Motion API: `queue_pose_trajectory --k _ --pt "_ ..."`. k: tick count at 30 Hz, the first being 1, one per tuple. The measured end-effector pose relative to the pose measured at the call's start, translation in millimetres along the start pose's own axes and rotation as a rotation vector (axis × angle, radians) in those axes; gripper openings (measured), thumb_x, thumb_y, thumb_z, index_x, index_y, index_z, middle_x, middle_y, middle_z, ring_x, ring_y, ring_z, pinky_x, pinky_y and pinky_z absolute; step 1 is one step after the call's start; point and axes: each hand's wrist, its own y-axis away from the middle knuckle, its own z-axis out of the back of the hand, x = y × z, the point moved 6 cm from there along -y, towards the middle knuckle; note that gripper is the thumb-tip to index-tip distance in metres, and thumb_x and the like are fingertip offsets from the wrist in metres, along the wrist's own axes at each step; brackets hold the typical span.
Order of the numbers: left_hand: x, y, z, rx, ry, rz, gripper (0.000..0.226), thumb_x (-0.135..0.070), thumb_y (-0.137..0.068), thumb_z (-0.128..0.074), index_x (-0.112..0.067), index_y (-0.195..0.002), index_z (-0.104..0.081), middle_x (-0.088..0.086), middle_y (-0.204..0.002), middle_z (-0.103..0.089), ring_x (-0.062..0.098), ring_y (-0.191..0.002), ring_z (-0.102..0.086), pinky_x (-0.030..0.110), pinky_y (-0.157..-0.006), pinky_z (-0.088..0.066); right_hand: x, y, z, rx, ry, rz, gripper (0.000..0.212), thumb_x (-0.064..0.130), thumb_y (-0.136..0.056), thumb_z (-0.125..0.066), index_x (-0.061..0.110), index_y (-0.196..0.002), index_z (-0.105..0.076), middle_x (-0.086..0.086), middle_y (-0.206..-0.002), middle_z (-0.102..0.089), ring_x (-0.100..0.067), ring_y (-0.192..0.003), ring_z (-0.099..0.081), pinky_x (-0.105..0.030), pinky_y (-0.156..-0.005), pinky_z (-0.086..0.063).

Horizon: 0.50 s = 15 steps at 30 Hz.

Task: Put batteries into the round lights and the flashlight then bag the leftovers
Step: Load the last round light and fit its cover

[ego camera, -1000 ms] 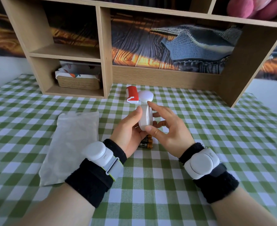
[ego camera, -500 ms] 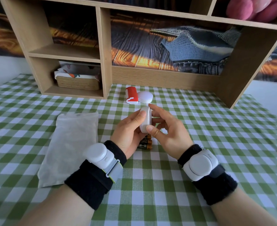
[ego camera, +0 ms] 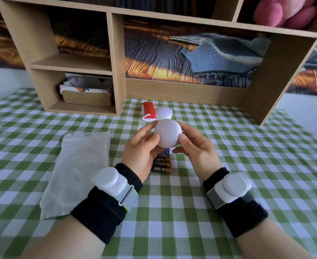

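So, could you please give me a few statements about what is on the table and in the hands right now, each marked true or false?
1. Both hands hold one round light, the left hand and the right hand on opposite sides. True.
2. The batteries are inside the plastic bag. False: they lie on the tablecloth, under the hands and beside the bag.
3. A second round light sits beside the red and white flashlight. True.
4. The wicker basket stands on the tablecloth. False: it sits in the shelf's lower left compartment.
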Motion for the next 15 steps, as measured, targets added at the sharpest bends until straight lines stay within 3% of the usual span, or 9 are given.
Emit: queue_pose_trajectory --k 3,5,10,15 --pt "0 0 2 -0.049 -0.051 -0.033 0.043 0.003 -0.092 -0.058 -0.007 -0.133 -0.057 0.015 -0.122 -0.067 0.026 -0.116 -0.065 0.040 -0.099 -0.052 -8 0 6 -0.061 -0.049 -0.099 0.024 0.011 -0.101 -0.048 0.013 -0.120 -0.064 0.004 -0.091 -0.073 -0.015 -0.083 -0.067 -0.029 -0.066 -0.056" --pt "0 1 1 -0.048 -0.086 -0.051 0.042 0.004 -0.089 -0.062 -0.009 -0.129 -0.061 0.011 -0.116 -0.070 0.021 -0.109 -0.068 0.036 -0.095 -0.052 -12 -1 7 -0.084 -0.017 -0.136 0.023 0.018 -0.101 -0.052 0.011 -0.119 -0.065 0.001 -0.093 -0.073 -0.014 -0.081 -0.067 -0.026 -0.063 -0.054" --pt "0 -1 6 -0.053 -0.215 -0.092 0.037 -0.005 -0.082 -0.074 -0.024 -0.114 -0.071 0.006 -0.119 -0.070 0.018 -0.112 -0.067 0.041 -0.100 -0.051 -21 0 6 -0.102 0.059 -0.194 0.025 0.025 -0.099 -0.056 0.013 -0.119 -0.066 0.005 -0.094 -0.073 -0.004 -0.076 -0.069 -0.018 -0.061 -0.051" --pt "1 -2 11 -0.086 -0.276 -0.105 0.038 -0.019 -0.071 -0.075 -0.033 -0.106 -0.074 0.002 -0.115 -0.073 0.019 -0.110 -0.067 0.043 -0.101 -0.051 -23 -2 6 -0.101 0.200 -0.194 0.027 0.032 -0.098 -0.057 0.019 -0.120 -0.067 0.011 -0.093 -0.072 -0.001 -0.077 -0.065 -0.024 -0.071 -0.053"
